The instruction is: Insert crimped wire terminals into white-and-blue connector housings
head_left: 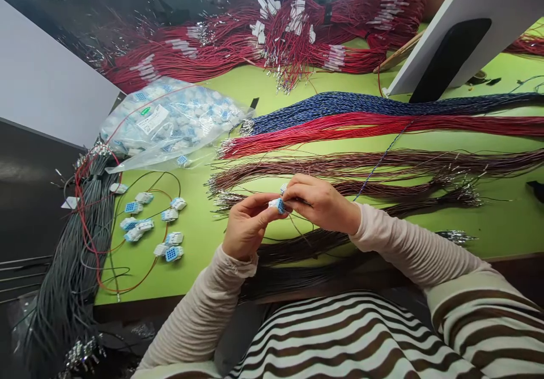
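Note:
Between the thumb and forefinger of my left hand [250, 220] is a small white-and-blue connector housing [278, 205], its blue holed face turned to the right. My right hand [317, 197] is closed in a pinch right at that face. A thin blue-and-white wire [382, 158] runs from the blue bundle down to behind my right wrist, and its end is hidden by the hand. Below the housing hangs a thin brown wire [300, 229]. Another white housing [283, 188] shows just behind my right fingertips.
Loose connector housings [173, 253] lie left on the green table [191, 282], near a clear bag of housings [170, 121]. Blue [323, 110], red [323, 130] and brown wire bundles [297, 166] stretch rightward. Black wires [80, 237] hang over the left edge. Red bundles [191, 56] lie behind.

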The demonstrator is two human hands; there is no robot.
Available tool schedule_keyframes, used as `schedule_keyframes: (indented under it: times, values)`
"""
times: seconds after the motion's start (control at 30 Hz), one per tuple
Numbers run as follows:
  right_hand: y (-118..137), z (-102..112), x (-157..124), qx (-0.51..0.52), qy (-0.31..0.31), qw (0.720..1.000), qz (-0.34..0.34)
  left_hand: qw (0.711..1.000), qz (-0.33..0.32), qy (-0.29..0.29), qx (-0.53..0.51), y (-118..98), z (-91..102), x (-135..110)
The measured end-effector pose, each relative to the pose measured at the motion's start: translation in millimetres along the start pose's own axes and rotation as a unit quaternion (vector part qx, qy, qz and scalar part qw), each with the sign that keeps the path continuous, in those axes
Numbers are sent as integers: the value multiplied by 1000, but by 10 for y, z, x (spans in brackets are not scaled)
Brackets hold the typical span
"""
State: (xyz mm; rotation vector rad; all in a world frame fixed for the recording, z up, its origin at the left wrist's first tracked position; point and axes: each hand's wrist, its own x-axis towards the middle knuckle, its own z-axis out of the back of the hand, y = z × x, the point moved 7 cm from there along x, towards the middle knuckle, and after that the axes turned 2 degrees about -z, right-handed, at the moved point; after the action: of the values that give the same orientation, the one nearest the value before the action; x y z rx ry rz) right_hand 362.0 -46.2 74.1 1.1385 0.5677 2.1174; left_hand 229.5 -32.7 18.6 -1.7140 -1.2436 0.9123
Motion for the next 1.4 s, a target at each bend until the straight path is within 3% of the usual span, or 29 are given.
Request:
schedule_keyframes:
  times: [0.13, 0.43, 0.53, 0.6, 0.73, 0.9, 1.07, 1.2, 1.3, 1.4]
  values:
    - [-73, 32, 13, 90, 2, 994, -56, 1000, 15, -6, 0, -10, 18, -6]
    - [-43, -17, 20, 22, -13, 999, -36, 1000, 10, -9, 2, 20, -4, -10]
    - [-58, -11, 31, 46, -11, 998, -51, 1000, 1, -16, 1, 9, 4, -12]
    - [-98, -32, 30, 132, 21, 987, -91, 1000, 2, -4, -1, 1, -1, -17]
    - [-166, -117, -5, 304, 74, 934, -171, 1000, 4, 14, -5, 7, -5, -19]
    - [-222, -72, -15, 211, 35, 964, -158, 999, -7, 19, 39, -17, 8, -17]
    - [-313, -104, -78, 286, 109, 925, -226, 988, 25, 52, 143, -204, 121, -62]
    - [-474, -47, -127, 181, 141, 931, -284, 983, 60, 53, 165, -241, 294, -66]
    - [-552, 34, -123, 13, 154, 955, -253, 984, 106, 74, 122, -82, 339, -52]
    - [-592, 93, -142, -81, 167, 954, -234, 981, 133, 105, 91, 53, 319, -48]
